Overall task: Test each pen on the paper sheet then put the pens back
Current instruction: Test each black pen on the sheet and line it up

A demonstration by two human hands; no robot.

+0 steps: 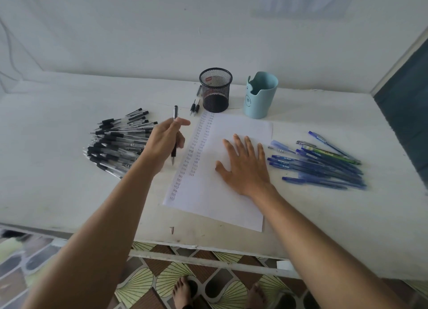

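Observation:
A white paper sheet [222,193] lies on the table with columns of small test marks down its left side. My left hand [165,142] holds a black pen [174,116] upright, tip down, just left of the sheet's edge. My right hand [243,165] lies flat on the sheet with fingers spread. A big pile of black pens [118,142] sits to the left of my left hand. A bundle of blue pens [324,165] lies to the right of the sheet.
A black mesh pen cup [215,91] and a light blue holder [260,95] stand behind the sheet. A few loose black pens [195,107] lie left of the mesh cup. The table's front edge [208,246] runs below the sheet; a wall stands behind.

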